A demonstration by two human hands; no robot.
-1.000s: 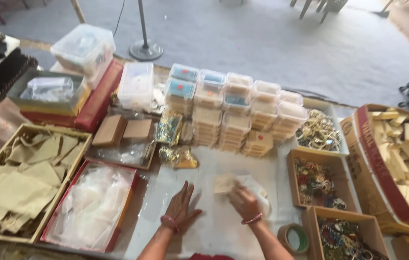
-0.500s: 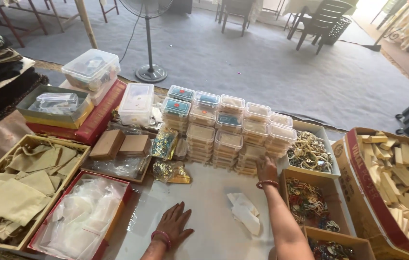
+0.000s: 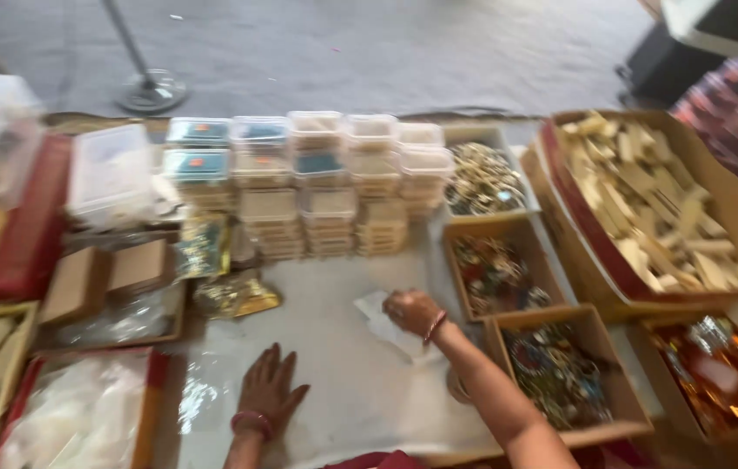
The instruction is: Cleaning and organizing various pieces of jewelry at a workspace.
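My left hand point(image 3: 270, 388) lies flat, fingers spread, on the pale plastic-covered work surface point(image 3: 334, 382) near the front edge. My right hand point(image 3: 412, 311) reaches forward with its fingers curled on a small white plastic pouch point(image 3: 383, 323) that lies on the surface. Just to its right stand cardboard boxes of coloured bangles point(image 3: 495, 274) and jewellery point(image 3: 555, 372). Behind it rise stacks of clear lidded boxes point(image 3: 325, 187). The picture is motion-blurred.
A large carton of beige card pieces point(image 3: 655, 204) stands at the right, an orange-filled box point(image 3: 716, 373) below it. Gold foil packets point(image 3: 234, 295), small brown boxes point(image 3: 108, 274), a tray of clear bags point(image 3: 82, 417) and a fan base point(image 3: 150, 91) lie left and behind.
The camera has swung to the right and dipped closer. My right hand has drawn back from the stacked boxes onto the white pouch. My left hand stays flat on the surface.
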